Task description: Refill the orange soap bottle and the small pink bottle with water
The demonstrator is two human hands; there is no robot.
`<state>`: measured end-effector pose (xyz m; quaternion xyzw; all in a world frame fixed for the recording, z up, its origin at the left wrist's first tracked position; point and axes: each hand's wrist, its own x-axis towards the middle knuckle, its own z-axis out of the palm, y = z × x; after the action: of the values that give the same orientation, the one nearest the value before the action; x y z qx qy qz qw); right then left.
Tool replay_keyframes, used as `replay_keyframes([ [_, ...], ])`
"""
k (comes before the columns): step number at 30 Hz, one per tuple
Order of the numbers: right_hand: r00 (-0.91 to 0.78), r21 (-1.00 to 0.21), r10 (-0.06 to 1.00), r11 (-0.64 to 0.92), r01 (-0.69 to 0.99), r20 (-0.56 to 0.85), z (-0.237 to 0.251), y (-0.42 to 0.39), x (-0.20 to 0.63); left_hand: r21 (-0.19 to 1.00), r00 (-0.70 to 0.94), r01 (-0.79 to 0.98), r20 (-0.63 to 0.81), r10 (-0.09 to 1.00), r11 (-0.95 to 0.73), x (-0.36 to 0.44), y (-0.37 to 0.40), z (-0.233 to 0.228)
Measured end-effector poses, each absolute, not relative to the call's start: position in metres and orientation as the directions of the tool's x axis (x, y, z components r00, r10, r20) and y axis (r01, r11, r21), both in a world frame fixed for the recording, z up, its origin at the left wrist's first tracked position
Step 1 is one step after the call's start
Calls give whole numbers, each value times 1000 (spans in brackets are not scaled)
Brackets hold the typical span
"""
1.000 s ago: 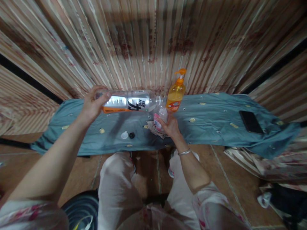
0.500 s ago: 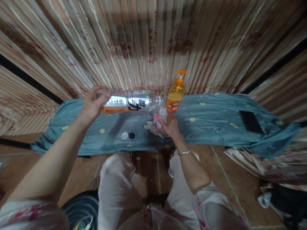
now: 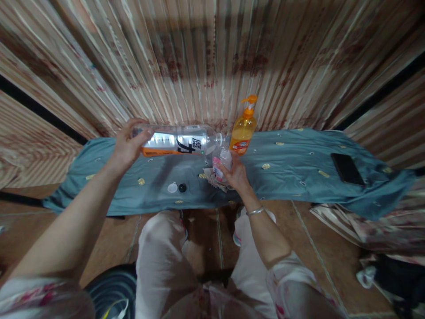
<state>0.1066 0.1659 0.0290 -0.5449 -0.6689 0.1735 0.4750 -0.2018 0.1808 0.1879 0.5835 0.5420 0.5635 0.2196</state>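
My left hand (image 3: 127,146) grips the base of a large clear drink bottle (image 3: 181,140) with an orange and black label. I hold it level, its open mouth pointing right over a small clear bottle (image 3: 220,165) with a pink label. My right hand (image 3: 236,175) is wrapped around that small bottle, which stands upright on a bit of cloth on the blue-green cloth (image 3: 292,168). An orange pump bottle (image 3: 245,127) stands just behind the small bottle.
A white cap (image 3: 172,188) and a black cap (image 3: 182,188) lie on the cloth below the big bottle. A black phone (image 3: 347,169) lies at the right. A striped curtain (image 3: 206,57) hangs behind. My knees are below, over a tiled floor.
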Motion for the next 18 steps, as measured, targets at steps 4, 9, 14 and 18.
replay_keyframes([
  [4, 40, -760, 908, 324, 564, 417, 28, 166, 107, 880, -240, 385, 385, 891, -277, -198, 178, 192],
  [9, 30, -758, 916, 312, 573, 400, 30, 166, 107, 875, -247, 397, 394, 885, -279, -198, 178, 192],
  [14, 47, -766, 910, 319, 558, 413, 33, 164, 105, 869, -222, 382, 417, 881, -315, -201, 180, 190],
  [18, 44, -765, 904, 334, 551, 426, 31, 165, 106, 875, -233, 386, 399, 887, -292, -200, 179, 191],
])
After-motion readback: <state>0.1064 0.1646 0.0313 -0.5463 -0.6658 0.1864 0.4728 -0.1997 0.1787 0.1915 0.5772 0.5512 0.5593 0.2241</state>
